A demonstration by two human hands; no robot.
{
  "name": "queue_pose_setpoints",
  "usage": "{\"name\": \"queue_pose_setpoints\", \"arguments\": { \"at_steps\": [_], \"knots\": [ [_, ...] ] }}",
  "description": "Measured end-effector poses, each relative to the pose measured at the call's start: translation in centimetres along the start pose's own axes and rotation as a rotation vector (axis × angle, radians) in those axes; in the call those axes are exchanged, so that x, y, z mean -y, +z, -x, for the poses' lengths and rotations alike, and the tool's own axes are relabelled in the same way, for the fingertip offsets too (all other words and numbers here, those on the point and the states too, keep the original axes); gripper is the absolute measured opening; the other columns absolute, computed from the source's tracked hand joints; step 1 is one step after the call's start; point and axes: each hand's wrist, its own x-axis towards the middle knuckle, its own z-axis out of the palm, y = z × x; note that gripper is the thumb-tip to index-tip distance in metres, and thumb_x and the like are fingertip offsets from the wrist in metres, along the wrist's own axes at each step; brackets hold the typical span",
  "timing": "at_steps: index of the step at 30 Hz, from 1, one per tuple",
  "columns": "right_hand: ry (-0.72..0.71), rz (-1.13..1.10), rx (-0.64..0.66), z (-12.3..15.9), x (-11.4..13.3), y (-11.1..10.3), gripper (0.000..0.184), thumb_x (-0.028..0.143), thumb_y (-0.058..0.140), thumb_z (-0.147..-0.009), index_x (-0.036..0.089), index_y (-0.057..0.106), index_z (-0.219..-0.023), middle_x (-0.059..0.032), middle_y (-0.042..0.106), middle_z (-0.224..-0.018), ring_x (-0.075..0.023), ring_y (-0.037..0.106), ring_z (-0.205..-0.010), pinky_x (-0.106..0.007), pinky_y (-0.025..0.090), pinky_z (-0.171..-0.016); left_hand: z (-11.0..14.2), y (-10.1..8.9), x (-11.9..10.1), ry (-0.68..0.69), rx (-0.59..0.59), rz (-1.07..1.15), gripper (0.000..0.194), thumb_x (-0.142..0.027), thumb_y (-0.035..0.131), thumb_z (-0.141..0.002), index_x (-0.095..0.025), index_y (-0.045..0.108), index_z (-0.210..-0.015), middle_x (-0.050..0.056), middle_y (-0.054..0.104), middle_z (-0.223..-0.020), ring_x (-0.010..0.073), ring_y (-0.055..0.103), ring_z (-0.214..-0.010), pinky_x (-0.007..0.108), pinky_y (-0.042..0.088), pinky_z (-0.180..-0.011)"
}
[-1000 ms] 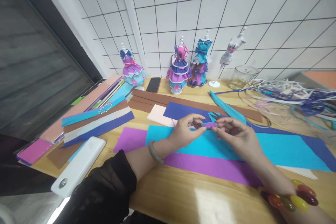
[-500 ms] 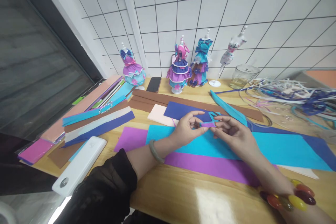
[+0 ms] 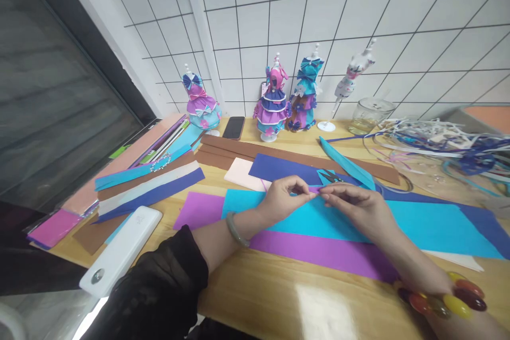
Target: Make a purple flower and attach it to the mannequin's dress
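A small purple piece (image 3: 314, 189) is pinched between both hands' fingertips, mostly hidden by them.

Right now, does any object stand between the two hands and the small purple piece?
Nothing visible does. The left hand and right hand meet directly at the purple piece, though fingers hide part of it. The light-blue sheet lies beneath the hands, not between them and the piece.

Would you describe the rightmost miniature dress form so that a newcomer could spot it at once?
At the tiled wall, the rightmost dress form stands just left of the glass jar. It leans right and, unlike its three neighbours, wears no coloured skirt.
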Motion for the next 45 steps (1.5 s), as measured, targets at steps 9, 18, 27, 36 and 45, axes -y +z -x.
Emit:
{"name": "queue_pose_setpoints", "arguments": {
  "at_steps": [9, 18, 27, 36, 45],
  "knots": [
    [-0.069, 0.196, -0.069, -0.08, -0.11, -0.11, 0.019, 0.037, 0.066, -0.069, 0.025, 0.071, -0.082, -0.0041, 0.071, -0.087, -0.0223, 0.064, -0.082, -0.035, 0.053, -0.070, 0.07, -0.12, -0.24, 0.064, -0.025, -0.158, 0.022, -0.035, 0.063, -0.071, -0.017, 0.068, -0.083, 0.005, 0.067, -0.083, 0.0129, 0.058, -0.074, 0.026, 0.046, -0.070],
    [-0.201, 0.303, -0.056, -0.09, -0.40, -0.27, 0.017, 0.032, 0.062, -0.074, 0.027, 0.071, -0.087, -0.0023, 0.071, -0.087, -0.0224, 0.065, -0.085, -0.038, 0.051, -0.078, -0.05, -0.31, -0.09, 0.200, -0.002, -0.226, 0.019, -0.030, 0.062, -0.073, -0.018, 0.070, -0.085, 0.006, 0.068, -0.084, 0.0135, 0.061, -0.078, 0.024, 0.049, -0.069],
    [-0.336, 0.398, -0.033, -0.29, -0.84, -0.52, 0.017, 0.031, 0.058, -0.078, 0.028, 0.070, -0.088, -0.0025, 0.071, -0.086, -0.0206, 0.065, -0.081, -0.037, 0.051, -0.077, -0.10, -0.45, -0.30, 0.265, 0.027, -0.250, 0.018, -0.028, 0.060, -0.075, -0.019, 0.069, -0.087, 0.007, 0.068, -0.086, 0.0136, 0.062, -0.080, 0.025, 0.052, -0.072],
    [-0.336, 0.414, 0.053, -0.22, -0.85, -0.67, 0.018, 0.028, 0.051, -0.082, 0.025, 0.066, -0.091, -0.0044, 0.068, -0.090, -0.0197, 0.062, -0.085, -0.034, 0.049, -0.076, -0.14, -0.55, -0.44, 0.277, 0.041, -0.282, 0.017, -0.026, 0.059, -0.076, -0.018, 0.069, -0.087, 0.006, 0.067, -0.085, 0.0139, 0.062, -0.080, 0.025, 0.051, -0.073],
    [-0.350, 0.451, 0.071, -0.09, -0.75, -0.51, 0.016, 0.026, 0.049, -0.084, 0.024, 0.062, -0.093, -0.0052, 0.066, -0.092, -0.0191, 0.060, -0.088, -0.034, 0.047, -0.079, -0.16, -0.65, -0.49, 0.318, 0.019, -0.392, 0.014, -0.024, 0.057, -0.077, -0.019, 0.069, -0.085, 0.005, 0.068, -0.083, 0.0134, 0.062, -0.080, 0.025, 0.050, -0.074]
  ]
}}
